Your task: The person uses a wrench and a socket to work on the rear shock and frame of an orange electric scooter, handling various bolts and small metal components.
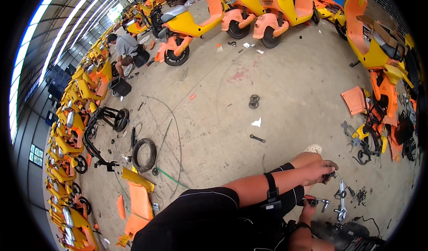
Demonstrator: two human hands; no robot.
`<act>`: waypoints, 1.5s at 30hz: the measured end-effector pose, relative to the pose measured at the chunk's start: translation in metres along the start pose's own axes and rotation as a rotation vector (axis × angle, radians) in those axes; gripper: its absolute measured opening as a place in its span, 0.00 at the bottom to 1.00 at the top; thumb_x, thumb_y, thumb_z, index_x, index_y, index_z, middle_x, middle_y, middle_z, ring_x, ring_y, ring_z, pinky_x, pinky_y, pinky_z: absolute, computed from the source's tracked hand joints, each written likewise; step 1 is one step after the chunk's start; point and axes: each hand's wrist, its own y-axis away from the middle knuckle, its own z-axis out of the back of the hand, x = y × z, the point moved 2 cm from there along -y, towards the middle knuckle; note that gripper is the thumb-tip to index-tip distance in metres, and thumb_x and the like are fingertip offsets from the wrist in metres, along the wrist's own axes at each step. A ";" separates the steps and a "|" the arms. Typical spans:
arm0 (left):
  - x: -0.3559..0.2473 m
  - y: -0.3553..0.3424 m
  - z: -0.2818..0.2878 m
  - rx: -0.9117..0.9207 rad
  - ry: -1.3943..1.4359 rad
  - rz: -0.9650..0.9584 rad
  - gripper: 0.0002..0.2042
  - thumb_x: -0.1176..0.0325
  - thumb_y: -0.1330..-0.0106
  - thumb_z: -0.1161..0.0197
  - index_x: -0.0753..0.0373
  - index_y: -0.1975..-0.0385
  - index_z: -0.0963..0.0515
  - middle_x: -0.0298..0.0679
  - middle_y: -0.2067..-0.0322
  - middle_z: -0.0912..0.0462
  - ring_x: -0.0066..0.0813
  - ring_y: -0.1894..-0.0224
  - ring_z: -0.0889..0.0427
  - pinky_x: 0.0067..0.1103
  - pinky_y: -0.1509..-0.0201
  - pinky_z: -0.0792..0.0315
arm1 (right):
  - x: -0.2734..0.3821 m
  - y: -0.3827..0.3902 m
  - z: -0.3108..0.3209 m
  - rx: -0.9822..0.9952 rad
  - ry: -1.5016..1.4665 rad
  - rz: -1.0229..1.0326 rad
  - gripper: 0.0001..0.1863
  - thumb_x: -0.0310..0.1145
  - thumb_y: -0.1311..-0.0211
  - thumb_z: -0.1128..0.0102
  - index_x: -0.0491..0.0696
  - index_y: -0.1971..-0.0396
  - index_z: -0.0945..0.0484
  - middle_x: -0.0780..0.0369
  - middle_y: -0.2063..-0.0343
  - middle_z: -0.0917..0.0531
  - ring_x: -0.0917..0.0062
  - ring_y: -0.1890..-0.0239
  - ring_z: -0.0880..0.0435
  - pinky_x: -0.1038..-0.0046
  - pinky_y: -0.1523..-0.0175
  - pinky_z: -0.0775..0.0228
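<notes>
My left hand [317, 172] reaches out to the right past my knee, its fingers closed around a small dark metal part [329, 176]. Just below it, my right hand [306, 212] grips a tool with a red handle and a shiny metal end [324, 203]; its exact kind is too small to tell. Beside both hands on the concrete lie a silver wrench [342, 199], a thin screwdriver-like tool [351, 191] and a scatter of small dark bolts [362, 195]. A dark mechanical unit [350, 236] sits close to my right forearm.
Orange panels [139, 203], a loose tyre [144, 155] and a black scooter frame [101, 130] lie to the left. Another wrench [257, 138] rests ahead. Yellow-orange scooters [192, 19] line the back and sides. A person [127, 50] crouches near a black bucket [119, 87].
</notes>
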 end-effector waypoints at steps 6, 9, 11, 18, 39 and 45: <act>0.009 0.013 0.004 0.060 0.079 -0.017 0.19 0.74 0.29 0.48 0.63 0.39 0.37 0.37 0.53 0.28 0.28 0.57 0.26 0.27 0.51 0.28 | -0.012 0.001 -0.005 -0.034 -0.036 -0.013 0.17 0.24 0.56 0.36 0.45 0.62 0.24 0.65 0.67 0.21 0.75 0.65 0.22 0.70 0.55 0.28; 0.002 0.015 -0.005 0.068 0.086 -0.003 0.22 0.76 0.30 0.48 0.63 0.36 0.39 0.39 0.48 0.30 0.30 0.55 0.25 0.28 0.48 0.28 | -0.032 -0.006 -0.006 0.021 -0.142 0.050 0.19 0.24 0.56 0.35 0.42 0.59 0.25 0.60 0.64 0.19 0.73 0.61 0.19 0.70 0.53 0.26; -0.003 0.013 -0.005 0.085 0.079 -0.020 0.26 0.78 0.31 0.49 0.65 0.33 0.43 0.41 0.45 0.32 0.32 0.52 0.25 0.29 0.45 0.28 | -0.072 -0.022 -0.005 -0.093 -0.017 0.045 0.22 0.26 0.56 0.32 0.41 0.57 0.25 0.59 0.62 0.18 0.70 0.59 0.19 0.67 0.49 0.27; 0.003 0.021 0.002 0.042 -0.056 0.027 0.28 0.76 0.29 0.50 0.69 0.30 0.49 0.43 0.34 0.40 0.37 0.36 0.31 0.29 0.34 0.34 | -0.071 -0.009 -0.018 -0.130 0.174 -0.010 0.24 0.32 0.53 0.28 0.43 0.55 0.25 0.57 0.62 0.18 0.66 0.58 0.19 0.66 0.47 0.28; 0.010 0.017 -0.012 0.045 -0.171 0.007 0.26 0.60 0.28 0.42 0.67 0.36 0.37 0.40 0.48 0.27 0.30 0.53 0.23 0.28 0.45 0.26 | -0.090 -0.023 -0.014 -0.113 -0.107 -0.035 0.24 0.30 0.51 0.29 0.42 0.53 0.24 0.60 0.59 0.19 0.73 0.57 0.20 0.70 0.48 0.28; 0.018 0.018 -0.021 0.081 -0.270 -0.004 0.23 0.64 0.29 0.40 0.66 0.38 0.33 0.36 0.52 0.27 0.27 0.55 0.23 0.26 0.47 0.26 | -0.044 -0.014 0.011 -0.184 -0.081 0.160 0.15 0.22 0.55 0.40 0.41 0.62 0.23 0.62 0.73 0.18 0.75 0.75 0.18 0.72 0.68 0.25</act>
